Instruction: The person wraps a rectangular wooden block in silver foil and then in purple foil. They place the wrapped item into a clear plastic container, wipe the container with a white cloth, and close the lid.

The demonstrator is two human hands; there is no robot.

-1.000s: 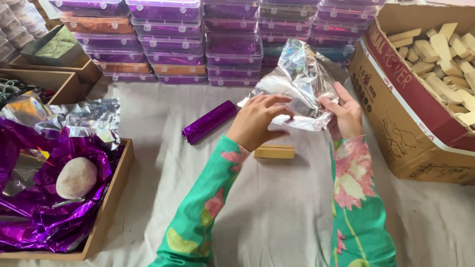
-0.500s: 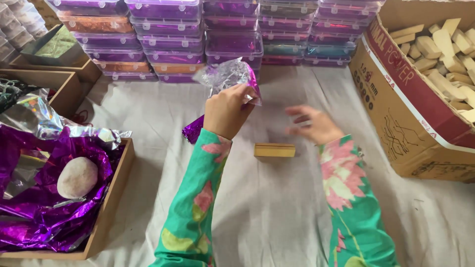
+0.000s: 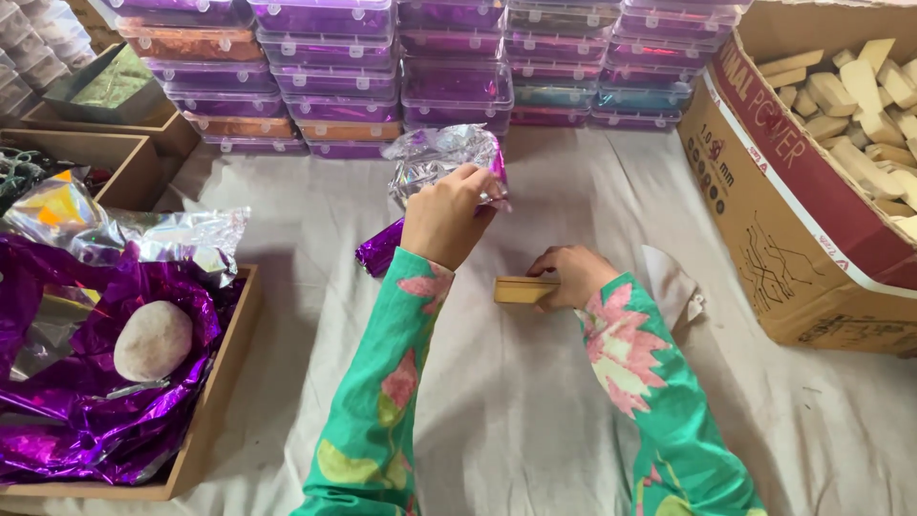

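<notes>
In the head view, a crumpled silvery foil sheet (image 3: 441, 162) is pinched in the left hand (image 3: 447, 218), raised above a purple wrapped bar (image 3: 380, 250), while the right hand (image 3: 570, 274) is closed on the end of a small wooden block (image 3: 522, 290) lying on the cloth-covered counter (image 3: 535, 420). Open cloth is bounded by stacked purple boxes (image 3: 334, 72) behind, a cardboard box (image 3: 793, 248) of wooden pieces at right and a tray (image 3: 215, 401) of purple foil at left. Half a second ago the right hand was hovering open beyond the block; it has since been brought onto it.
</notes>
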